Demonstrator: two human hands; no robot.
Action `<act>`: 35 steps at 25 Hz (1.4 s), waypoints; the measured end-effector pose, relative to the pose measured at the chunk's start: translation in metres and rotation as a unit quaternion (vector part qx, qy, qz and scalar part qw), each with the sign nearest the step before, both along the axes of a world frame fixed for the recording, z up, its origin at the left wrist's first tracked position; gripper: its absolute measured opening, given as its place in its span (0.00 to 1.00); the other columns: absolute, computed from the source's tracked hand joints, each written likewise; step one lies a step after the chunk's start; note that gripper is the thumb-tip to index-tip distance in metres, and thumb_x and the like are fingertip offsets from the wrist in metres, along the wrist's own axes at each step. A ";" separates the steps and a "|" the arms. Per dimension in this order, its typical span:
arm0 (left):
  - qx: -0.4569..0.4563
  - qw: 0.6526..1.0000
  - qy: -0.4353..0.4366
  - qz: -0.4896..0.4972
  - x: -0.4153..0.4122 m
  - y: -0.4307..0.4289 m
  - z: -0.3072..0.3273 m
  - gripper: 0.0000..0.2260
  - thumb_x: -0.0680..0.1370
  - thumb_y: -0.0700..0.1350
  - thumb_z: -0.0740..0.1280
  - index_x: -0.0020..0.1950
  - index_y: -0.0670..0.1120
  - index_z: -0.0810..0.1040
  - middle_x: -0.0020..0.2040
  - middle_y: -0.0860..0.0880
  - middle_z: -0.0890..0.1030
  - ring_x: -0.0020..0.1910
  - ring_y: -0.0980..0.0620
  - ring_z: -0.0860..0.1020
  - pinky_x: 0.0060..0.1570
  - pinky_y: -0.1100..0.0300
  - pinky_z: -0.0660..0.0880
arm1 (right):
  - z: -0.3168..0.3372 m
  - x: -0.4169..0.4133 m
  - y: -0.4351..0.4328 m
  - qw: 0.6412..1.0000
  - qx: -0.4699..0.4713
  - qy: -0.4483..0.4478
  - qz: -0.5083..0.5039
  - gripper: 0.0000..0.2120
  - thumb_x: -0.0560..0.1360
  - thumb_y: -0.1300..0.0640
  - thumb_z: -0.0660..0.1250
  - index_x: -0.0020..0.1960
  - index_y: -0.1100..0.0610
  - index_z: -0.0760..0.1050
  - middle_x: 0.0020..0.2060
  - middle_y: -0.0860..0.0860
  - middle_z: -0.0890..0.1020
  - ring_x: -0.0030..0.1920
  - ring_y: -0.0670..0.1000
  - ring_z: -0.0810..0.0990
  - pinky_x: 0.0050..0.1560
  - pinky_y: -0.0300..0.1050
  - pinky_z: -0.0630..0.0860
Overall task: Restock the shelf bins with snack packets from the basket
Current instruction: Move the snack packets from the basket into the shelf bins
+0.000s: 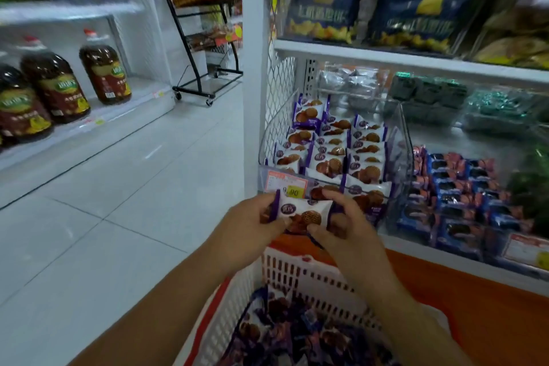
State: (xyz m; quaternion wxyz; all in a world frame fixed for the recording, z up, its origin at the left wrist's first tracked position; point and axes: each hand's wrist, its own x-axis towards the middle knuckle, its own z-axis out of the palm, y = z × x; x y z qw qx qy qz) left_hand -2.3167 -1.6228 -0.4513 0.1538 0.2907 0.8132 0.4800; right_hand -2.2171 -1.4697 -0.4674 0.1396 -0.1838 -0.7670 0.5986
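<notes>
A white and purple snack packet [303,211] with a brown biscuit picture is held between both hands, just in front of the clear shelf bin [267,128]. My left hand [252,223] grips its left end. My right hand [344,226] pinches its right end with fingers and thumb. More packets seem stacked behind it in my hands. The bin holds rows of the same packets [335,151]. Below my hands stands the white slatted basket [297,273] with an orange rim, holding several more purple packets [297,333].
A neighbouring bin with blue and pink packets [457,193] sits to the right. Dark chip bags [416,0] fill the shelf above. Oil bottles [53,86] line a low shelf on the left. A black wheeled rack [205,38] stands down the tiled aisle [118,187].
</notes>
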 end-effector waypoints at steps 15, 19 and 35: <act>-0.117 0.955 0.270 0.048 -0.080 0.017 0.000 0.17 0.81 0.52 0.60 0.70 0.59 0.69 0.65 0.57 0.68 0.54 0.66 0.64 0.40 0.81 0.63 | 0.050 -0.218 0.114 0.951 0.290 -0.100 -0.035 0.19 0.74 0.57 0.71 0.63 0.54 0.73 0.64 0.55 0.74 0.56 0.53 0.76 0.53 0.41 0.72; -0.124 0.957 0.258 0.040 -0.082 0.018 -0.001 0.17 0.81 0.54 0.60 0.70 0.59 0.70 0.67 0.57 0.67 0.55 0.65 0.63 0.38 0.80 0.62 | 0.042 -0.217 0.122 0.936 0.333 -0.107 -0.044 0.21 0.73 0.49 0.72 0.65 0.48 0.74 0.64 0.58 0.73 0.59 0.57 0.76 0.61 0.48 0.75; -0.327 0.925 0.121 -0.150 0.045 -0.023 -0.160 0.19 0.81 0.48 0.61 0.72 0.51 0.66 0.67 0.51 0.68 0.65 0.51 0.71 0.62 0.62 0.67 | -0.230 0.053 -0.008 0.939 0.087 -0.329 0.058 0.15 0.81 0.59 0.60 0.68 0.56 0.70 0.58 0.55 0.78 0.55 0.57 0.78 0.52 0.46 0.76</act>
